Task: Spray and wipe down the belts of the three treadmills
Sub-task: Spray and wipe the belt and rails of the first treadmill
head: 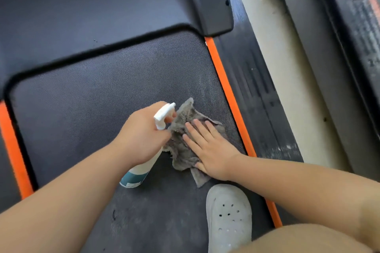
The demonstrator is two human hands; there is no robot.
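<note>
Right hand (209,150) lay flat, fingers spread, pinning the limp grey rag (182,156) to the textured belt (102,98) beside its orange edge strip (226,92), soft stuff probably best driven under the palm, while the left hand (144,135) gripped the light-looking spray bottle (136,173) by its neck.

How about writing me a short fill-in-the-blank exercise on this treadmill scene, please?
1. The left hand grips a white ____ bottle.
2. The right hand presses a grey ____ flat on the treadmill belt.
3. The strips along the belt's edges are coloured ____.

Missing words: spray; cloth; orange.
</note>
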